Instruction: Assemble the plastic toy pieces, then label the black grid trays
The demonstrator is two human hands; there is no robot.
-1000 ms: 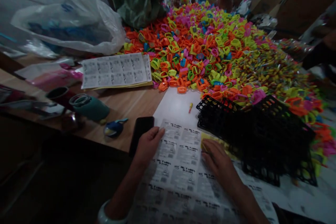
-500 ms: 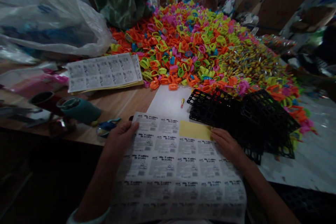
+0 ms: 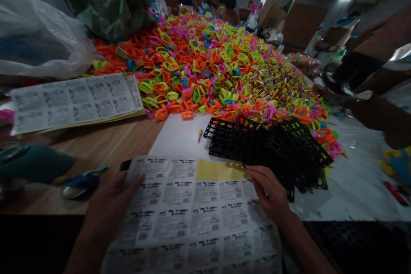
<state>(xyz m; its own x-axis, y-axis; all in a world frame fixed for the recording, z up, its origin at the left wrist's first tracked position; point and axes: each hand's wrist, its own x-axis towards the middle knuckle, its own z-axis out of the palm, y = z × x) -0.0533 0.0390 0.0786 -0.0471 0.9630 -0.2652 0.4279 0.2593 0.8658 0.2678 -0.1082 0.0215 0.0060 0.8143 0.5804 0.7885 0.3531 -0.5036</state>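
A large sheet of printed stickers (image 3: 180,214) in rows slants in front of me, its lower end at my lap. My left hand (image 3: 111,205) grips its left edge, thumb on top and fingers behind. At the upper right corner, my right hand (image 3: 269,190) has its fingers closed on the sheet's edge. Beside those fingertips, a strip of bare yellow backing (image 3: 221,171) shows along the top row, where no stickers lie. A small dark spot shows by the right fingertips; I cannot tell what it is.
Black plastic grid trays (image 3: 266,150) lie just beyond my right hand. Behind them rises a heap of colourful plastic pieces (image 3: 199,68). More sticker sheets (image 3: 73,102) lie at left, near a teal bottle (image 3: 38,162) and a dark blue object (image 3: 80,186). A small yellow-and-pink piece (image 3: 200,135) lies ahead.
The view has turned to the right, so the table things appear further left. Both hands keep hold of the sticker sheet, and the right-hand fingers are now more bent at its corner.
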